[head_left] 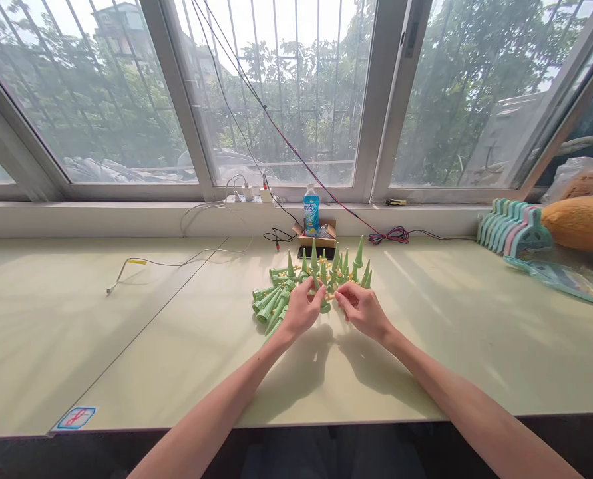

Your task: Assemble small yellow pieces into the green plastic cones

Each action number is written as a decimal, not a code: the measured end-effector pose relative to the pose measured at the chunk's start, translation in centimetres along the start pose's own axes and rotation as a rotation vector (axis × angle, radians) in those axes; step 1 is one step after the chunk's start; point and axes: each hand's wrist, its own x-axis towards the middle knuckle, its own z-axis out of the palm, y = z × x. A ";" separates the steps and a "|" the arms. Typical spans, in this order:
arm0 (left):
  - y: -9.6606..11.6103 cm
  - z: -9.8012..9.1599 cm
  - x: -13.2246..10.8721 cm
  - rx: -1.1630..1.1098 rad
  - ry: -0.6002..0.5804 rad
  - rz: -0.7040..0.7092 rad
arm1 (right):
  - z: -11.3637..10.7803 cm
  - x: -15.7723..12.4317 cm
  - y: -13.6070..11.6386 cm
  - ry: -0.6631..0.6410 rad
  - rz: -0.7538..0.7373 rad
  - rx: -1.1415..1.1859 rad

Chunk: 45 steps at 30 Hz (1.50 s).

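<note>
My left hand (303, 310) is closed around a green plastic spike (325, 307), which looks like a plant watering spike; part of it is hidden by the fingers. Close beside it, the fingertips of my right hand (362, 310) pinch a small yellowish piece (331, 297) at the held spike. Whether that piece is joined to the spike I cannot tell. Around and behind both hands is a cluster of similar spikes: several stand point up, such as a tall spike (359, 253), and others lie on their sides at the left, such as a lying spike (269, 307).
Behind the cluster a blue-labelled bottle (311, 211) stands at a small cardboard box (304, 239), with a dark phone-like slab (317, 253) in front. Cables (391, 235) run along the sill. Teal plastic pieces (513, 226) stand at the right of the pale table (476, 346).
</note>
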 end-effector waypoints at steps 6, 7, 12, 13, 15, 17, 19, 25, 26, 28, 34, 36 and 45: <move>-0.3 0.2 0.0 -0.015 0.000 0.034 | 0.1 -0.1 -0.1 -0.021 -0.005 0.026; -0.4 0.2 0.0 -0.017 0.000 0.039 | 0.1 -0.1 -0.1 -0.026 -0.004 0.032; -0.6 0.2 0.0 -0.021 -0.002 0.044 | 0.3 -0.2 0.2 -0.043 0.003 0.060; -0.6 0.2 0.0 -0.023 -0.001 0.047 | 0.4 -0.2 0.3 -0.045 0.007 0.063; -0.5 0.2 0.0 -0.027 0.002 0.054 | 0.4 -0.2 0.5 -0.047 0.014 0.060; -0.4 0.2 -0.1 -0.033 0.003 0.059 | 0.4 -0.1 0.5 -0.045 0.018 0.045; -0.3 0.1 -0.1 -0.037 0.001 0.062 | 0.4 -0.1 0.4 -0.041 0.022 0.020; -0.1 0.1 -0.2 -0.043 -0.022 0.079 | 0.4 0.1 0.2 -0.034 0.028 -0.057; -0.1 0.1 -0.2 -0.046 -0.024 0.083 | 0.4 0.1 0.3 -0.033 0.024 -0.069; -0.1 0.1 -0.2 -0.053 -0.031 0.090 | 0.5 0.1 0.4 -0.031 0.008 -0.096; -0.2 0.2 -0.2 -0.051 -0.056 0.087 | 0.6 0.1 0.7 -0.046 -0.014 -0.126; -0.2 0.2 -0.2 -0.043 -0.037 0.081 | 0.6 0.1 0.6 -0.059 0.005 -0.112; -0.1 0.1 0.0 -0.018 0.025 0.074 | 0.2 -0.2 0.0 -0.147 -0.004 -0.102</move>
